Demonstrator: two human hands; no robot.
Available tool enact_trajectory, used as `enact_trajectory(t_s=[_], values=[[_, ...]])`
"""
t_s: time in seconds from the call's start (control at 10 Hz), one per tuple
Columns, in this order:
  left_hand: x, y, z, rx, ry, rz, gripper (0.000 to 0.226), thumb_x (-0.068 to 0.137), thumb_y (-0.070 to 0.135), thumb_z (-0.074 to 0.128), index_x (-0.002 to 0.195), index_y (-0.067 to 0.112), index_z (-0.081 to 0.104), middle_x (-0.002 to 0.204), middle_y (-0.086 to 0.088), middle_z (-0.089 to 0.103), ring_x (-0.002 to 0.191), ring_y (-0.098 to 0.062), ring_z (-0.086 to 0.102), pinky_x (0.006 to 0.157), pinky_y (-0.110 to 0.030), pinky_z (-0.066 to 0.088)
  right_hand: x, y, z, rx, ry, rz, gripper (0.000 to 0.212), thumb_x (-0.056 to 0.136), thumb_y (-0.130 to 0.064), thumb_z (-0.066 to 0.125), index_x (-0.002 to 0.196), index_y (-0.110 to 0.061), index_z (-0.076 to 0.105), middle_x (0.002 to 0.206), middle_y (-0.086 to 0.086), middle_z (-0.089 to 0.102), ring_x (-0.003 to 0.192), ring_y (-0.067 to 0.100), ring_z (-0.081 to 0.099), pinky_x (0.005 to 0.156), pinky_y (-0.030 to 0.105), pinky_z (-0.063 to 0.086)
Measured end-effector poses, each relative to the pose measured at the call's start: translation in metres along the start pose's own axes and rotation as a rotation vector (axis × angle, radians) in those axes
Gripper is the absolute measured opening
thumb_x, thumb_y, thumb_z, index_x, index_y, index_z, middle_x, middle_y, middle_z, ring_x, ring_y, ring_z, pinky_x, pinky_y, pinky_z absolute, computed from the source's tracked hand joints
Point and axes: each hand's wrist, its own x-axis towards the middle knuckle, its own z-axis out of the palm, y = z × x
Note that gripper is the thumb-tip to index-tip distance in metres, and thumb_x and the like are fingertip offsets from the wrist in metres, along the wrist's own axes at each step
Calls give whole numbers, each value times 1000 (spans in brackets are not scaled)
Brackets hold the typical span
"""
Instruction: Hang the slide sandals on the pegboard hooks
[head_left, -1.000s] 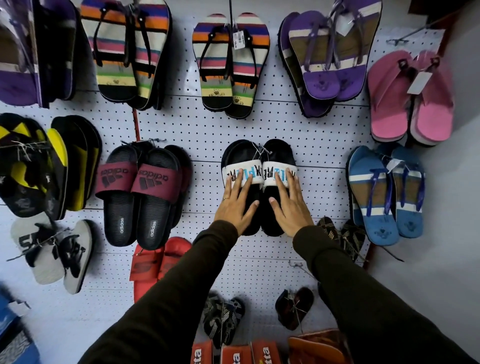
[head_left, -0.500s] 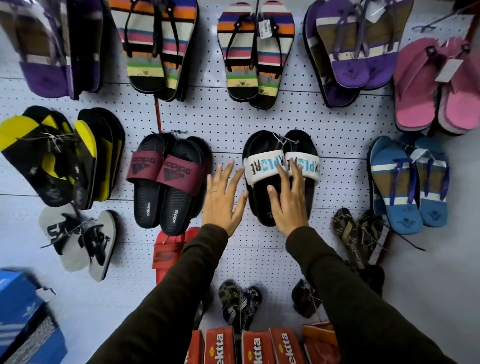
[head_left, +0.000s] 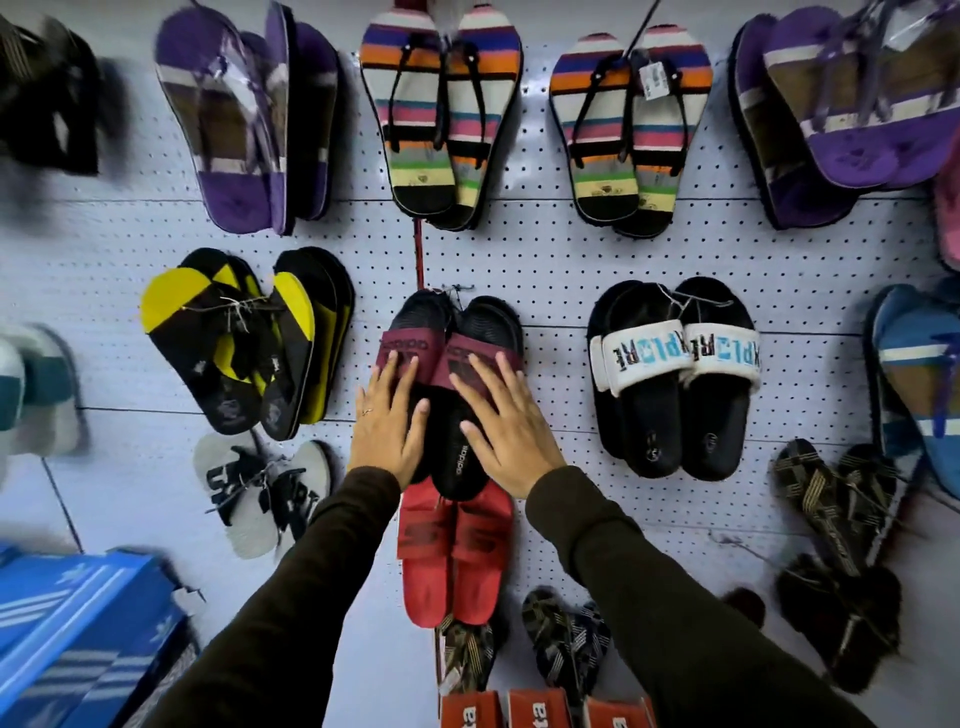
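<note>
A pair of black slides with maroon straps (head_left: 457, 332) hangs from a hook on the white pegboard (head_left: 561, 260), in the middle of the view. My left hand (head_left: 389, 421) lies flat on the left slide with its fingers spread. My right hand (head_left: 506, 415) lies flat on the right slide, fingertips on the maroon strap. Neither hand grips anything. To the right hangs a pair of black slides with white lettered straps (head_left: 675, 374), untouched.
Striped flip-flops (head_left: 436, 119), purple pairs (head_left: 249, 119) and a yellow-and-black pair (head_left: 234, 338) hang around. Red slides (head_left: 452, 551) hang just below my hands. Blue shoe boxes (head_left: 78, 623) stand at the lower left, orange boxes (head_left: 545, 709) at the bottom.
Both hands left the black-and-white slides and moved left onto the maroon-strapped pair. My view shifted left with them.
</note>
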Motion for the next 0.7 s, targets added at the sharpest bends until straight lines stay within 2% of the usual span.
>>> enact_trajectory(t_s=[0.1, 0.3, 0.4, 0.5, 0.6, 0.7], values=[[6, -7, 6, 19, -81, 29, 60, 99, 41, 34, 155, 26, 20, 166, -3, 9, 153, -29, 3, 125, -43, 10, 3, 9, 13, -26, -81, 96, 60, 100, -41, 33, 158, -31, 21, 169, -1, 10, 158, 27, 1, 127, 48, 14], [10, -13, 12, 78, -170, 38, 61, 99, 43, 34, 155, 30, 15, 166, -1, 4, 153, -31, 2, 125, -45, 13, 10, 12, 22, -40, -156, 160, 65, 99, -41, 37, 160, -30, 15, 170, -1, 4, 158, 28, 1, 127, 47, 15], [11, -11, 9, 81, -177, 29, 61, 98, 45, 33, 155, 33, 15, 166, 1, 4, 153, -31, 4, 124, -47, 13, 11, 8, 9, -11, -200, 160, 65, 100, -42, 36, 160, -29, 15, 170, -1, 4, 158, 27, 0, 127, 49, 12], [14, -7, 8, 98, -162, 3, 62, 97, 47, 32, 155, 33, 14, 166, 0, 5, 153, -29, 5, 124, -48, 10, 19, 13, -28, 111, -158, 174, 64, 100, -44, 38, 159, -29, 17, 169, -4, 8, 158, 22, 5, 125, 54, 12], [12, 3, 4, 118, -84, 13, 62, 96, 48, 30, 155, 33, 16, 165, -1, 11, 154, -27, 7, 125, -47, 10, 23, 21, -88, 424, 124, 136, 58, 99, -48, 42, 154, -33, 27, 165, -6, 20, 155, 11, 18, 127, 43, 18], [15, 31, 6, 137, 7, 126, 63, 95, 47, 30, 154, 33, 16, 165, 1, 14, 154, -25, 9, 125, -47, 10, 28, 63, -190, 481, 517, 0, 57, 97, -47, 53, 149, -29, 40, 159, -4, 34, 151, 8, 28, 122, 20, 22]])
